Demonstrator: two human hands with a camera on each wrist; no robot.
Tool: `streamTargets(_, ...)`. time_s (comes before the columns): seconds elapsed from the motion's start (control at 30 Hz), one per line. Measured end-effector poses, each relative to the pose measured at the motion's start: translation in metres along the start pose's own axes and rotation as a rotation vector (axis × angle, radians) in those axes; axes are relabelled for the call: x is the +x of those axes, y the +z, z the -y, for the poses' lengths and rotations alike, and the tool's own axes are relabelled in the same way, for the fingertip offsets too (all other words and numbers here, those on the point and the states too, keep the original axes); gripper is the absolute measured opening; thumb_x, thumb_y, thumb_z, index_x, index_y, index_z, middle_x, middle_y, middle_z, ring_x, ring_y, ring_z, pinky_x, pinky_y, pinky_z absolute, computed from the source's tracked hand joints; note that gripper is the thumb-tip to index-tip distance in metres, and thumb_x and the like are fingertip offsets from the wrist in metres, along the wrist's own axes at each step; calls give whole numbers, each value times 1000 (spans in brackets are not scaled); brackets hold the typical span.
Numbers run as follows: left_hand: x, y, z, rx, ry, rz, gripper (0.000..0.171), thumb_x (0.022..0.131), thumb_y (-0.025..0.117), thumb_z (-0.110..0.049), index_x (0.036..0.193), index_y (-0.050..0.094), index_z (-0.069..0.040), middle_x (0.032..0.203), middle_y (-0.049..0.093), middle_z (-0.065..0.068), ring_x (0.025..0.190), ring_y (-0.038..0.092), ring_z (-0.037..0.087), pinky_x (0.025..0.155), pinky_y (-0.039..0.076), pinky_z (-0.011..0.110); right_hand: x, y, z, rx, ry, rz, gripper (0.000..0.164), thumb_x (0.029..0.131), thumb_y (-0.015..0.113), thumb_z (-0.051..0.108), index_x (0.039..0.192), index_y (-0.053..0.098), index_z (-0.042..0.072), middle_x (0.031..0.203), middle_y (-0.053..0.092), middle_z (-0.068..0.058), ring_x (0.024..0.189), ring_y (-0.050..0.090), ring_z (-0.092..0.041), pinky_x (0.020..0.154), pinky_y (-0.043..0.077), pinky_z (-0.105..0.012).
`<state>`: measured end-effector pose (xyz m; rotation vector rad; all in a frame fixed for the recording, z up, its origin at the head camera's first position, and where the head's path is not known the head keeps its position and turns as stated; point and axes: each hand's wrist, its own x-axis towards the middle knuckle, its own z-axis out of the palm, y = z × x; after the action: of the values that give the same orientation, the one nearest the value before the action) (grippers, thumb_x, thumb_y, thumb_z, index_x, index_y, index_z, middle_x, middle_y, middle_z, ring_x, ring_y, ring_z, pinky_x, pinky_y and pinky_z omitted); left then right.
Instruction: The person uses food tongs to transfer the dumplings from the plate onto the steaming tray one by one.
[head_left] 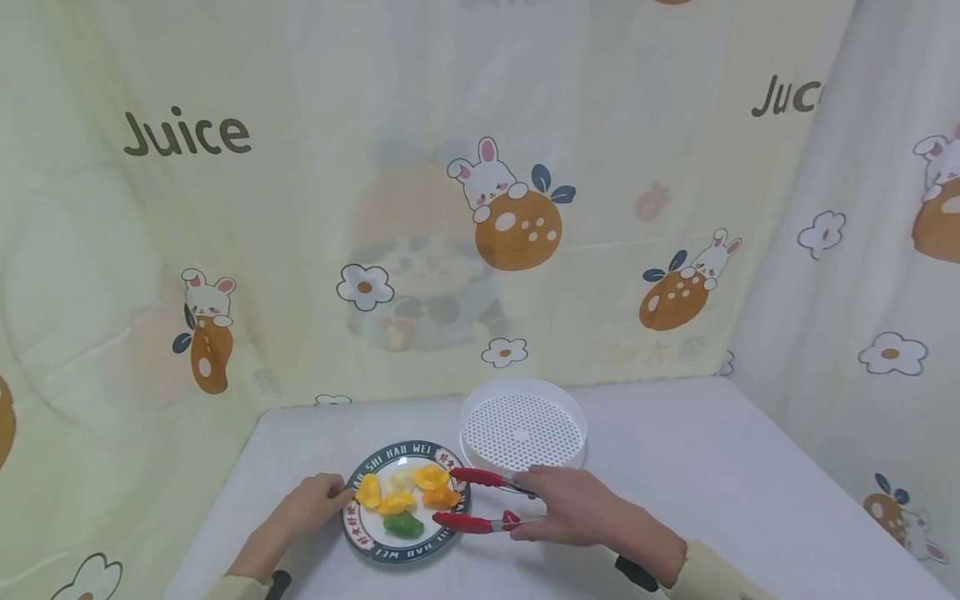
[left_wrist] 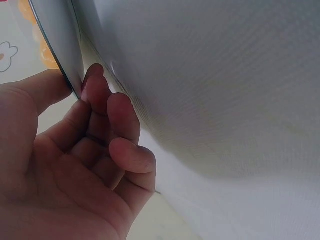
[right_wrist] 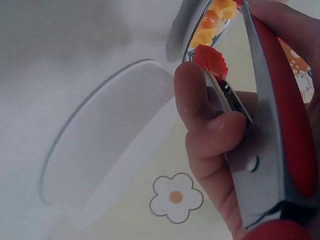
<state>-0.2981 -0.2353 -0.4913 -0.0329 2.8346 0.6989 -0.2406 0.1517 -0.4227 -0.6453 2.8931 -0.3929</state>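
My left hand (head_left: 318, 500) pinches the left rim of a round plate (head_left: 373, 548) with a dark lettered border; in the left wrist view the thumb lies on one side of the rim and the fingers on the other. Several dumpling-shaped pieces lie on the plate: yellow ones (head_left: 396, 502), a pale one (head_left: 402, 480), an orange one (head_left: 441, 497) and a green one (head_left: 403, 525). My right hand (head_left: 570, 504) grips red-tipped metal tongs (head_left: 468, 523). The tongs' arms are spread, their tips over the plate's right side, close to the orange piece.
Behind the tongs stands a round white steamer basket (head_left: 522, 429) with a perforated bottom. The white tabletop (head_left: 675, 450) extends to the right. A patterned curtain (head_left: 420, 208) hangs along the back and sides.
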Motion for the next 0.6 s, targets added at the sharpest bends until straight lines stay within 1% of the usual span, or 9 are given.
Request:
streamTargets(0.17,0,0,0,-1,0,4,21,96,64,-29,93,68,-9,78,63,1,73,57,15,69,52,32,10,0,7,-17,-28,21,64,75,80,59,125,67,22,107,71,3,80,55,-8,67,52,-27)
streamTargets(0.37,1,0,0,4,-9,1,21,96,64,-30,90,67,-10,77,62,1,73,56,15,68,51,32,20,-3,11,-64,-80,12,51,78,79,55,113,69,19,89,66,5,73,50,-9,62,44,-25)
streamTargets(0.5,1,0,0,12,-17,2,21,96,64,-30,91,68,-9,77,62,1,73,57,15,68,52,32,24,-3,14,-94,-88,14,48,79,78,55,108,69,19,82,61,9,70,49,-8,60,42,-24)
streamTargets(0.6,1,-1,-1,14,-12,3,21,96,64,-29,93,68,-9,78,63,1,73,57,15,69,52,33,25,-3,17,-90,-83,25,45,80,79,54,107,69,19,80,61,9,70,49,-8,60,42,-24)
